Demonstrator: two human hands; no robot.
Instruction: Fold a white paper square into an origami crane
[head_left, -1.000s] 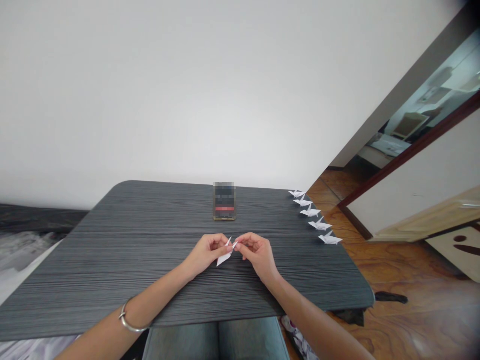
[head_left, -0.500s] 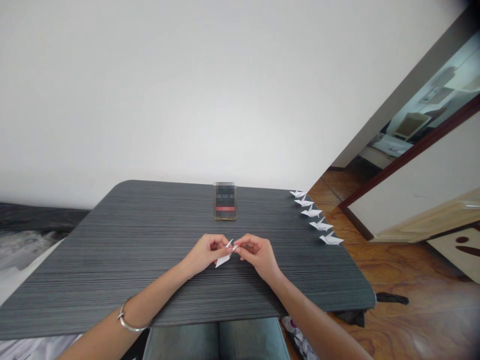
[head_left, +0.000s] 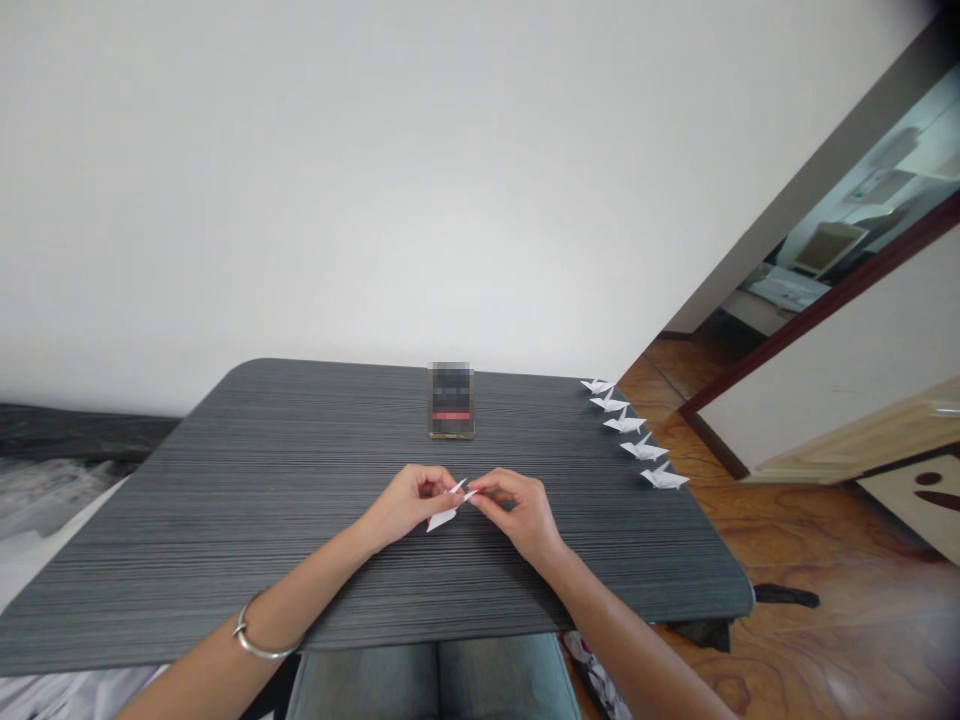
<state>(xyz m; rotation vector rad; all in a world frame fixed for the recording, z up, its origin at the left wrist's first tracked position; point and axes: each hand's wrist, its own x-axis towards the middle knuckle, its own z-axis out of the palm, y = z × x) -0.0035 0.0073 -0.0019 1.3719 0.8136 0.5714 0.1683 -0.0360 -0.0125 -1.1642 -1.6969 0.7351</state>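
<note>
My left hand (head_left: 409,503) and my right hand (head_left: 517,508) meet over the middle of the dark grey table (head_left: 247,500). Between their fingertips they pinch a small folded white paper piece (head_left: 444,515) with thin pointed tips. The left hand's fingers curl round its lower body. With closed fingers, the right hand nips one of the narrow points at the top. A silver bangle (head_left: 255,640) circles my left wrist.
A phone (head_left: 451,400) stands upright near the table's far edge. Several finished white paper cranes (head_left: 634,432) line the right edge. A white wall rises behind. Wooden floor and an open doorway lie to the right. My knees show under the near edge.
Both hands stay together on the paper piece. They have drifted slightly, and the paper's lower tip now points a little further left.
</note>
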